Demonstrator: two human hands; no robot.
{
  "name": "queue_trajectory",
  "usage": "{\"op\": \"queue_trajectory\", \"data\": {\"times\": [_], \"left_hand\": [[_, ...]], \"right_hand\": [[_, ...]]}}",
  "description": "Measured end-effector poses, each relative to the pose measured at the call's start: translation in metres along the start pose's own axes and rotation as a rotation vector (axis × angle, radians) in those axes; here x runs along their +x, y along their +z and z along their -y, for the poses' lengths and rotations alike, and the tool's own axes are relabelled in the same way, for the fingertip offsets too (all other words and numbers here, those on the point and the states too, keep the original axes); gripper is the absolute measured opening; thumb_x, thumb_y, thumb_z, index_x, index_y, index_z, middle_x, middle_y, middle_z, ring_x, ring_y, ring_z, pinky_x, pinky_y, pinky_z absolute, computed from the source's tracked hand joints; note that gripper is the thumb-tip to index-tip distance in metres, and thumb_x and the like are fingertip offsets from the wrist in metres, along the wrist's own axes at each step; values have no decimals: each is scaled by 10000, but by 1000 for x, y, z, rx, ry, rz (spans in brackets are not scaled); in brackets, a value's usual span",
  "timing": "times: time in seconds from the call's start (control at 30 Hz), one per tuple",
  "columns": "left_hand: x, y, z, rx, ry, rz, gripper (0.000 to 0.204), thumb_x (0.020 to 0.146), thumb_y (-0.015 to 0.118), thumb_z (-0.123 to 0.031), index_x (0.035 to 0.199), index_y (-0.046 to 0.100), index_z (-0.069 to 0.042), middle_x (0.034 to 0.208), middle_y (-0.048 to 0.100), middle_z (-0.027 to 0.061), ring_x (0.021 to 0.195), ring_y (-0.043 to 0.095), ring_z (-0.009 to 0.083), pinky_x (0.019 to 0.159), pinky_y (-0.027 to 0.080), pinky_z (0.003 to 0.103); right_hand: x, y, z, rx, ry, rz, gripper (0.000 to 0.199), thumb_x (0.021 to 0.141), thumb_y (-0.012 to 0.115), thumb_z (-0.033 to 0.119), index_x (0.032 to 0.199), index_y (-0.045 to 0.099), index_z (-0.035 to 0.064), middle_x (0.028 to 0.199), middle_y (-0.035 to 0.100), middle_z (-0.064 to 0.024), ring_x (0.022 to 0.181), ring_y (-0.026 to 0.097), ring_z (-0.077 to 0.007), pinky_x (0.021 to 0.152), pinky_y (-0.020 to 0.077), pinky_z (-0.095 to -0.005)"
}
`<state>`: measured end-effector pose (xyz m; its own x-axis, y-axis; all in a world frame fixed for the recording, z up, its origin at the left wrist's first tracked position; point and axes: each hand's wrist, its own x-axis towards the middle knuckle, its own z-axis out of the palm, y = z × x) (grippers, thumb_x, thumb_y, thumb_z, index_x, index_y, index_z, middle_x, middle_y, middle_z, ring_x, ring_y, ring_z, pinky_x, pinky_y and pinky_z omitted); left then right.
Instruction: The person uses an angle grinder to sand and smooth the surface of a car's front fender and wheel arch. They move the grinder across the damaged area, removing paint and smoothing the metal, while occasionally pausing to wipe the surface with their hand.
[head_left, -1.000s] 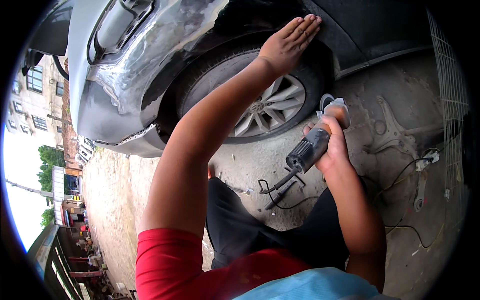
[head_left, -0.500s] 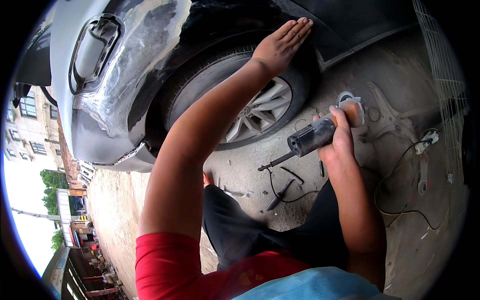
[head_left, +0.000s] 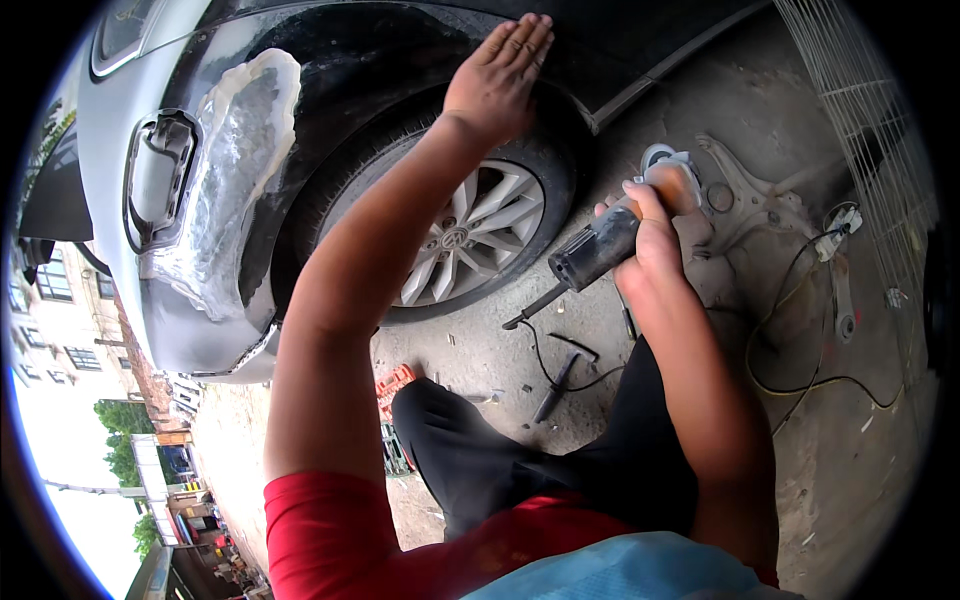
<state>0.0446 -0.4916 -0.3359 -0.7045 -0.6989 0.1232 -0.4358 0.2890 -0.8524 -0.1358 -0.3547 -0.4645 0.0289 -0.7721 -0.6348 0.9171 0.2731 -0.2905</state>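
Note:
My left hand (head_left: 498,82) reaches forward with its fingers stretched out flat, over the dark car panel (head_left: 390,42) above the wheel arch. It holds nothing. My right hand (head_left: 650,240) is wrapped round an angle grinder (head_left: 598,245), which has a dark body and an orange-brown front. A pale guard and disc (head_left: 660,158) show at the grinder's far end, and its cord trails from the near end. Left of my left hand, the car's fender carries a sanded patch (head_left: 232,150) of grey-white filler. Below my left wrist sits a tyre with a silver spoked wheel (head_left: 480,225).
A hammer (head_left: 556,388) and small tools lie on the ground between my legs. To the right are a metal suspension arm (head_left: 750,200), a yellow-black cable (head_left: 800,388) and a wire rack (head_left: 850,85). An orange item (head_left: 393,385) is beside my left knee.
The view has shifted, so the car's light body and filler patch show more fully. My left hand, still flat, sits slightly higher above the wheel. My right hand keeps its hold on the angle grinder.

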Motion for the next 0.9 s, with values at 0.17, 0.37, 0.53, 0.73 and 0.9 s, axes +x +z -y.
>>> {"op": "queue_trajectory", "data": {"times": [0.17,0.37,0.53,0.73,0.9], "left_hand": [[-48,-44,71,-186,-107,-86,985,914,688,-483,1680,382,56,1793,331,209,1672,302,334,1377,200,484],[-131,-60,145,-66,-324,-201,920,1065,604,-595,1736,322,-31,1806,309,195,1686,272,341,1372,194,505],[-240,-71,187,57,-508,-104,1001,1091,472,-691,1733,250,44,1811,218,284,1690,203,435,1361,166,570],[-340,-97,141,-86,-627,86,995,1009,722,-453,1715,261,75,1815,201,288,1703,162,427,1374,134,550],[-345,-96,136,-138,-644,23,977,1017,702,-447,1714,258,73,1810,197,301,1700,165,434,1373,140,544]], "right_hand": [[-14,6,2,-286,-55,178,431,885,869,216,1204,654,23,1052,711,-130,958,753,-284,874,628,-415],[-32,7,12,-618,-258,468,347,875,851,234,1098,691,22,973,722,-83,879,761,-223,799,595,-377],[-41,1,-4,-848,-315,539,255,879,835,191,1010,705,15,878,710,-50,757,725,-177,708,558,-354],[-55,4,-24,-1106,-470,570,208,856,826,148,951,711,4,815,706,-41,704,677,-138,676,529,-339],[-70,7,-57,-985,-246,592,212,856,831,151,935,711,-5,817,714,-58,702,694,-160,675,540,-346]]}}
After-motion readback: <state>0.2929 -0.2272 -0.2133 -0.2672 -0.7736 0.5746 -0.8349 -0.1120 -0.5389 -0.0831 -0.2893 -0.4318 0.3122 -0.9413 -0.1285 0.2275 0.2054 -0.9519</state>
